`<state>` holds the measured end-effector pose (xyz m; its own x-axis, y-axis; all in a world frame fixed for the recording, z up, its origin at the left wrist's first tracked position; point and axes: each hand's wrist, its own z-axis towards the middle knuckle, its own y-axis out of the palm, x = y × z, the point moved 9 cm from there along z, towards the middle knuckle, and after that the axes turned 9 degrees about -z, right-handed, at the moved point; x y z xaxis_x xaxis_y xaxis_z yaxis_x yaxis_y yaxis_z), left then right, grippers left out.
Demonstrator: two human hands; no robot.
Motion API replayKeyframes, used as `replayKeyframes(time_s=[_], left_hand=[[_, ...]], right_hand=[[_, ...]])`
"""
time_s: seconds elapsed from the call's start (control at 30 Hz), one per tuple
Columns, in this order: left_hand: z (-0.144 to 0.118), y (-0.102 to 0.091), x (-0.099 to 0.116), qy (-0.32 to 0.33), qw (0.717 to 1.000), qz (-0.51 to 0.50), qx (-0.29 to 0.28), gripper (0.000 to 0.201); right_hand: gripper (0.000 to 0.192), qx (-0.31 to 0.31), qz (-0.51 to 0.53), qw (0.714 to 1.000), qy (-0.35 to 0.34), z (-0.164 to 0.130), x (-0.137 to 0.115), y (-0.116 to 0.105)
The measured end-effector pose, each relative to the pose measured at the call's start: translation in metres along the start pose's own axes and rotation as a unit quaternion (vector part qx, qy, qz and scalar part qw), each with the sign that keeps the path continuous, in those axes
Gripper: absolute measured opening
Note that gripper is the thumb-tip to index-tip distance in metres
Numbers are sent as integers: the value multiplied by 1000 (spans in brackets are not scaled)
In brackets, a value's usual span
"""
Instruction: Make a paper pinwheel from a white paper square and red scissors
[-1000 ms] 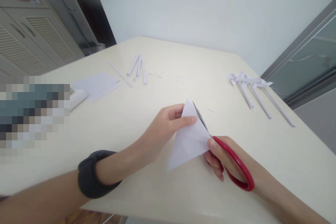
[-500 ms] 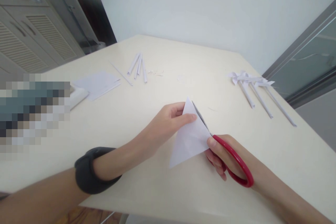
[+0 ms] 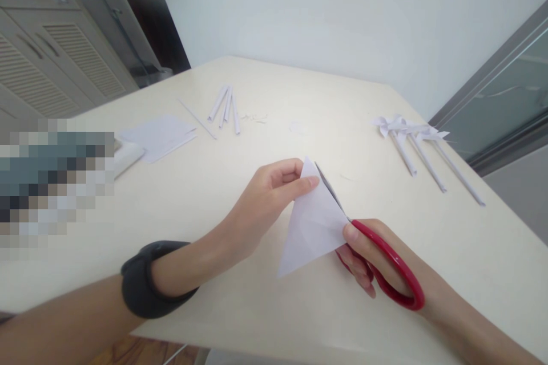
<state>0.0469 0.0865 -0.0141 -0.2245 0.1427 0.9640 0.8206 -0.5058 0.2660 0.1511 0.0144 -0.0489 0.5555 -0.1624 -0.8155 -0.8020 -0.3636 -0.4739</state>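
Observation:
My left hand (image 3: 274,188) pinches a white triangle of folded paper (image 3: 312,222) near its top corner, thumb in front and fingers behind. In my right hand (image 3: 363,251) is a pair of scissors with red handles (image 3: 396,259). Their grey blades lie along the triangle's right slanted edge and look almost closed; part of them is hidden behind the paper. My right thumb rests at the paper's right corner, touching or very close to it. Both hands are above the white table (image 3: 248,308).
Paper pinwheels (image 3: 411,131) on rolled sticks lie at the right. Several rolled paper tubes (image 3: 225,108) and small scraps (image 3: 257,118) are at the back, near a thin paper stick (image 3: 197,118). A stack of paper (image 3: 158,134) sits at the left beside a blurred-out object (image 3: 51,177).
The scissors and my right hand have shifted slightly right and down. My left hand has moved a little up and left, still pinching the paper.

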Motion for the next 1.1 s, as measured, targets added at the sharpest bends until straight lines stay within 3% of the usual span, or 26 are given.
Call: replayKeyframes(time_s=[0.6,0.77,1.1], left_hand=[[1,0,-5,-23,1000,-10,0,19],[4,-3,2,18,999,34,12,22],[0,-2,18,68,998,-9,16,24]], right_hand=[[53,-4,-19,999,30,3,14,1],[51,-6,-24,998,57,4,19,-1],[54,-8,61,998,-19,0,3,0]])
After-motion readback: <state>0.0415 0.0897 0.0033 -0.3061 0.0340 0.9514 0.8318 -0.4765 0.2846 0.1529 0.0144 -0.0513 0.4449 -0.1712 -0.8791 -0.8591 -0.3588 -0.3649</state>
